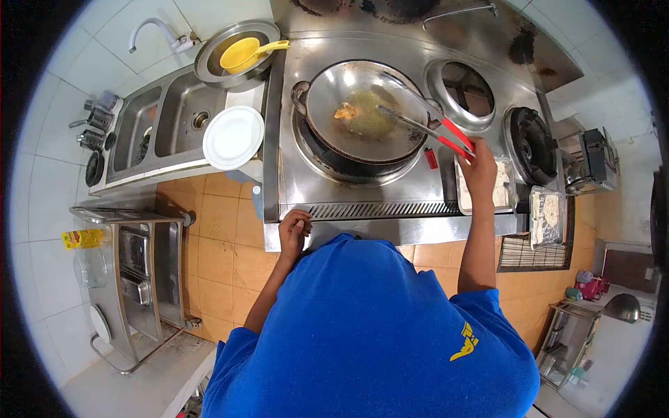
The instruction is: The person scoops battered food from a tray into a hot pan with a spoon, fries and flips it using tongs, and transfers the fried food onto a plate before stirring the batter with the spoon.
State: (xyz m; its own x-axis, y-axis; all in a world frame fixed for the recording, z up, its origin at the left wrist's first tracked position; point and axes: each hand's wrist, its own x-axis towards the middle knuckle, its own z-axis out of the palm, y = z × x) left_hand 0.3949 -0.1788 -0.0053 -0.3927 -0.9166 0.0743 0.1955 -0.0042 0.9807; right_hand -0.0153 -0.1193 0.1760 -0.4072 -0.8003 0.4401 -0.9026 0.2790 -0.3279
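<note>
Right hand [480,171]: closed around the red handles of the tongs [457,134]; tong arms apart, tips over the wok [380,148]. Small browned piece [345,111] lies in the wok, left of the tips; its kind is hard to make out. Left hand [295,230]: fingers loosely curled at the steel surface [411,196] edge; palm hidden, contents cannot be told. Right forearm partly covers a clear container [514,182] of pale material.

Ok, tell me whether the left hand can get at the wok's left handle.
Likely yes: the left hand seems empty by the stove's front edge, and nothing visible stands between it and the wok's left handle.
</note>
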